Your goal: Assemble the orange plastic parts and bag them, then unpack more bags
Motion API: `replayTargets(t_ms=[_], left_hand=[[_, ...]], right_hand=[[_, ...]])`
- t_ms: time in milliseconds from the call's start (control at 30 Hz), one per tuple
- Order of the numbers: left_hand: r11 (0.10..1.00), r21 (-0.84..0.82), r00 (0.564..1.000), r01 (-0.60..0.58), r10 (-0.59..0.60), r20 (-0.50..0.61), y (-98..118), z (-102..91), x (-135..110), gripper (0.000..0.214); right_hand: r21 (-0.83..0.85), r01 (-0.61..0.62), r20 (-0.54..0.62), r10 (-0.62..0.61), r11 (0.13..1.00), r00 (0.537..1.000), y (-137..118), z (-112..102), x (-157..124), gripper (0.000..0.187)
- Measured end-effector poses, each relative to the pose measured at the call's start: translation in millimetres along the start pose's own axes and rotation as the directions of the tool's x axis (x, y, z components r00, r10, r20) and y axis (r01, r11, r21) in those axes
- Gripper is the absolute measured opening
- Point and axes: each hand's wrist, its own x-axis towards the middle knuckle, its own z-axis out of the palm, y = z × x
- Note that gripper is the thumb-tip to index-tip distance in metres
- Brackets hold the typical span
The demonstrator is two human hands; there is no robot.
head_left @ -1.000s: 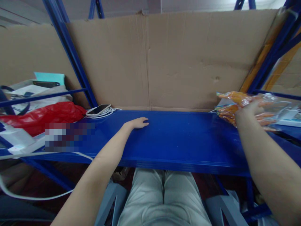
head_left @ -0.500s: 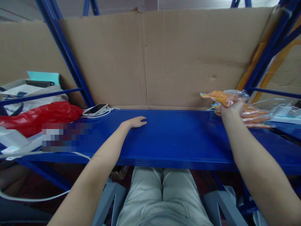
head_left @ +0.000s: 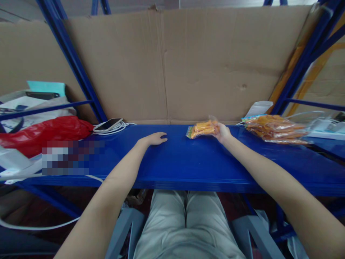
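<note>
My right hand [head_left: 222, 132] grips one small clear packet of orange snacks [head_left: 201, 128] and holds it over the middle of the blue shelf [head_left: 188, 162], near the back. My left hand [head_left: 155, 138] lies flat on the shelf with its fingers stretched out, holding nothing, a little left of the packet. A pile of more orange snack packets [head_left: 275, 128] rests on the shelf at the right.
A cardboard sheet [head_left: 210, 64] forms the back wall. A phone with a white cable [head_left: 109, 125] lies at the back left, beside a red bag [head_left: 43, 135] and papers. Blue rack posts [head_left: 72, 61] stand at both sides. A white pouch [head_left: 259, 108] leans behind the pile.
My right hand has come leftward from the pile at the right to the shelf's middle, carrying a single packet. My left hand has stayed flat in place.
</note>
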Motion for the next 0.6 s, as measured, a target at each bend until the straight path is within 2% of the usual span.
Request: replayTargets(t_ms=[67,100,133,200,233,300,367,400,467,600], left_hand=[[0.999,-0.038,0.998,-0.004,0.001,-0.065,-1,2.9,3,0.063],[0.998,-0.060,0.994,-0.011,0.004,-0.111,-1,4.5,5,0.063],[0.996,-0.080,0.986,-0.026,0.012,-0.165,0,6.1,8,0.063],[0.991,-0.098,0.959,-0.091,0.060,-0.276,3,9.3,12,0.063],[0.986,-0.094,0.941,-0.137,0.100,-0.324,6,10.8,14,0.064],[0.971,-0.065,0.905,-0.229,0.188,-0.382,15,14.0,16,0.065],[0.955,-0.042,0.892,-0.295,0.259,-0.371,27,17.6,15,0.065],[0.947,-0.037,0.894,-0.319,0.287,-0.345,33,19.5,13,0.064],[0.933,-0.045,0.899,-0.358,0.332,-0.287,45,22.9,11,0.062],[0.934,-0.093,0.912,-0.346,0.311,-0.267,58,25.2,8,0.059]], right_hand=[[-0.069,-0.127,0.085,0.132,0.990,0.988,9,7,-8,0.008],[-0.129,-0.144,0.139,0.162,0.981,0.977,13,10,-11,0.006],[-0.201,-0.113,0.193,0.152,0.973,0.969,16,12,-14,0.004],[-0.389,0.081,0.290,0.039,0.917,0.956,22,14,-17,0.006],[-0.493,0.221,0.335,-0.050,0.841,0.941,25,15,-17,0.010],[-0.666,0.469,0.435,-0.208,0.580,0.876,31,17,-17,0.022],[-0.737,0.590,0.534,-0.250,0.329,0.807,36,18,-14,0.035],[-0.746,0.613,0.566,-0.238,0.259,0.789,38,18,-13,0.042],[-0.748,0.627,0.599,-0.184,0.218,0.779,42,18,-10,0.055],[-0.731,0.634,0.623,-0.129,0.254,0.771,44,16,-6,0.071]])
